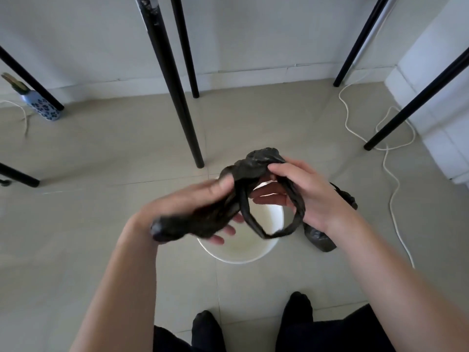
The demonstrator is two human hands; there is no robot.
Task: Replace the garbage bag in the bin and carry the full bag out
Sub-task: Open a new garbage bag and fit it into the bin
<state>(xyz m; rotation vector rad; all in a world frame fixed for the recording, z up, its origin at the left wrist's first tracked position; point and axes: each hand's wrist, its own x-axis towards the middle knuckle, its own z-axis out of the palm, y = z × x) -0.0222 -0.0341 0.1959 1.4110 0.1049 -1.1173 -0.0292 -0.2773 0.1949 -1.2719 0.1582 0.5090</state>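
Note:
A crumpled black garbage bag is held up between both hands, above the bin. My left hand grips one bunched, twisted end of it; that hand is blurred. My right hand pinches the other side, and a loop of the bag's handle hangs below the fingers. Straight under the hands stands the white bin, round, with no liner visible inside. A second black bag, tied and bulging, lies on the floor just right of the bin, partly hidden by my right wrist.
Black table legs stand on the beige tiled floor behind the bin, others at left and right. A white cable snakes across the floor at right. A blue patterned bottle stands at far left. My feet in dark socks are below.

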